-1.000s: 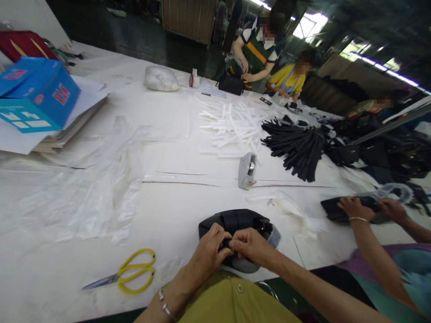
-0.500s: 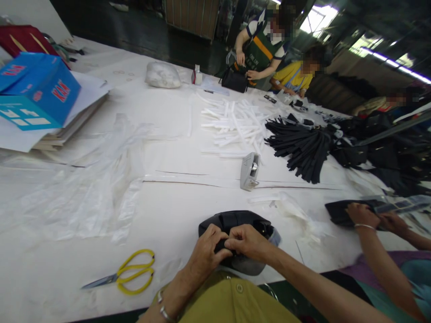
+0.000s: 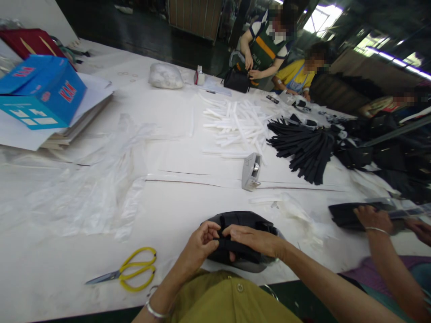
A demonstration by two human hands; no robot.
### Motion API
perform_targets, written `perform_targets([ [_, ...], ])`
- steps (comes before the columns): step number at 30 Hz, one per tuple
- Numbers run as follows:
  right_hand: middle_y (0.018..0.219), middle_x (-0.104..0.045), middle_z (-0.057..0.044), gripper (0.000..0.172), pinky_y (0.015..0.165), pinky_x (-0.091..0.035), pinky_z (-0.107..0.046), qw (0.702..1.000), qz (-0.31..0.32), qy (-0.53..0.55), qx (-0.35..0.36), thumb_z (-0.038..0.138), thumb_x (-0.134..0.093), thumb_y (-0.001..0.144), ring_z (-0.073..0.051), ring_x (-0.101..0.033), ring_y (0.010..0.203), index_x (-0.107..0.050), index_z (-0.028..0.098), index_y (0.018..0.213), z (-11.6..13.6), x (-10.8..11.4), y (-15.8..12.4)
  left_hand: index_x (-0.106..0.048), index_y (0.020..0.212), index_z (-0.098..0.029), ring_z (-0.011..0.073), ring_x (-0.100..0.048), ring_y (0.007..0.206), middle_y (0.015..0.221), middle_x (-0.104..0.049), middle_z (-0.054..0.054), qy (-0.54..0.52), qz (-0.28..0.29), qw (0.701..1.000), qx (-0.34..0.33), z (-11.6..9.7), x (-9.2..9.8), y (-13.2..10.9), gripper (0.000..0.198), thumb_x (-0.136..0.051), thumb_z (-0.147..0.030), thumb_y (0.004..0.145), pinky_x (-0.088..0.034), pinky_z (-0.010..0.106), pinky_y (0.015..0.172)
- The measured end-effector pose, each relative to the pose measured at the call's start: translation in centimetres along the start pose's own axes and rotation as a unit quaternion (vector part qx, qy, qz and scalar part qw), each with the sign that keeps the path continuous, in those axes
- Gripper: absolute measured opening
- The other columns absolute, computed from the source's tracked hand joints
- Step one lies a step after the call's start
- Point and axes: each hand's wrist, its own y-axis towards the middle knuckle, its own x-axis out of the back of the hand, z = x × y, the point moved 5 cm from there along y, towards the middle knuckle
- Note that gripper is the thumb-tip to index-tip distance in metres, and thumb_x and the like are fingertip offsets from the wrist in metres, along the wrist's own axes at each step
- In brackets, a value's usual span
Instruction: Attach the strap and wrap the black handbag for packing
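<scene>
A black bag [image 3: 247, 219] lies at the table's near edge in front of my body, in the head view. My left hand [image 3: 201, 244] grips its left end with fingers curled and the thumb against the edge. Over the top lies my right hand [image 3: 257, 240], its fingers wrapped round a black flap, with a fingertip showing below it. Clear plastic shows at the bag's right end. What is inside the bag is hidden by my hands. Left of the bag, scissors with yellow handles [image 3: 106, 277] rest on the table.
A grey tape dispenser [image 3: 251, 175] stands beyond the bag. Behind it lie white strips [image 3: 232, 123] and black straps [image 3: 301, 150]. Plastic sheets [image 3: 90, 197] spread at left, near a blue box [image 3: 43, 96]. At right, a co-worker's hand [image 3: 373, 218] holds a black item [image 3: 345, 215]. Others work farther back.
My hands have moved slightly apart on the bag. My right hand now lies flatter across it, round the flap. At right, the co-worker's hands have spread apart.
</scene>
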Motion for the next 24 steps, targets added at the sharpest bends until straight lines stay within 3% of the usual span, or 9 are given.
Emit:
perform_targets([
  [4,0.074,-0.063,-0.001,0.058,0.060,-0.041,-0.026,0.989,-0.037,0.146,0.004,0.065,-0.036,0.090,-0.013,-0.055,0.061,-0.051,0.021,0.125,-1.5,0.1,0.1,-0.058,0.097,-0.018,0.0132,-0.051,0.072,0.080,-0.053,-0.001,0.005,-0.037,0.999,0.034,0.9,3.1,-0.4,0.037,-0.070,-0.033,0.065,-0.041,0.027,0.065],
  [8,0.070,-0.062,0.002,0.057,0.050,-0.031,-0.021,0.992,-0.042,0.116,-0.022,0.062,-0.048,0.086,-0.008,-0.045,0.051,-0.051,0.022,0.126,-2.0,0.2,-0.1,-0.059,0.097,-0.018,0.0143,-0.052,0.071,0.081,-0.054,-0.001,0.012,-0.073,0.995,0.074,3.4,6.8,-1.7,0.039,-0.069,-0.038,0.065,-0.045,0.030,0.066],
  [11,0.079,-0.068,-0.001,0.056,0.050,-0.032,-0.019,0.992,-0.009,0.126,-0.025,0.055,-0.057,0.084,-0.006,-0.048,0.052,-0.049,0.019,0.127,-1.7,0.0,-0.1,-0.060,0.095,-0.018,0.0165,-0.054,0.073,0.080,-0.057,0.000,0.093,-0.056,0.992,0.066,3.7,7.6,-2.6,0.030,-0.062,-0.036,0.070,-0.046,0.033,0.071],
  [15,0.091,-0.071,-0.006,0.052,0.062,-0.045,-0.022,0.990,0.023,0.136,-0.008,0.040,-0.063,0.081,-0.008,-0.059,0.062,-0.045,0.017,0.125,-1.4,0.0,0.0,-0.061,0.098,-0.024,0.0216,-0.056,0.098,0.100,-0.065,0.004,0.262,-0.019,0.965,-0.020,0.6,5.4,-2.9,0.021,-0.050,-0.030,0.082,-0.042,0.041,0.093],
  [17,0.088,-0.071,-0.005,0.048,0.066,-0.048,-0.025,0.994,0.021,0.104,-0.031,0.031,-0.063,0.079,-0.011,-0.063,0.064,-0.046,0.018,0.123,-1.5,0.0,-0.1,-0.061,0.097,-0.025,0.0231,-0.055,0.102,0.103,-0.065,0.004,0.314,0.002,0.948,-0.054,-1.1,3.5,-2.7,0.018,-0.052,-0.032,0.083,-0.040,0.042,0.095],
  [21,0.077,-0.072,-0.003,0.036,0.059,-0.046,-0.025,0.993,-0.055,-0.067,-0.082,0.018,-0.056,0.075,-0.014,-0.064,0.060,-0.055,0.019,0.111,-0.9,-0.3,-0.4,-0.058,0.096,-0.025,0.0238,-0.055,0.099,0.101,-0.064,0.002,0.384,0.001,0.919,-0.093,-2.6,0.4,-1.8,0.020,-0.063,-0.026,0.077,-0.037,0.042,0.092],
  [24,0.084,-0.073,-0.008,0.024,0.064,-0.043,-0.028,0.945,-0.138,-0.284,-0.082,0.019,-0.054,0.076,-0.021,-0.067,0.075,-0.063,0.020,0.099,0.6,-0.8,-0.7,-0.055,0.092,-0.024,0.0207,-0.055,0.088,0.091,-0.062,-0.001,0.394,-0.009,0.915,-0.080,-2.3,-0.6,-1.3,0.022,-0.066,-0.022,0.072,-0.037,0.038,0.083],
])
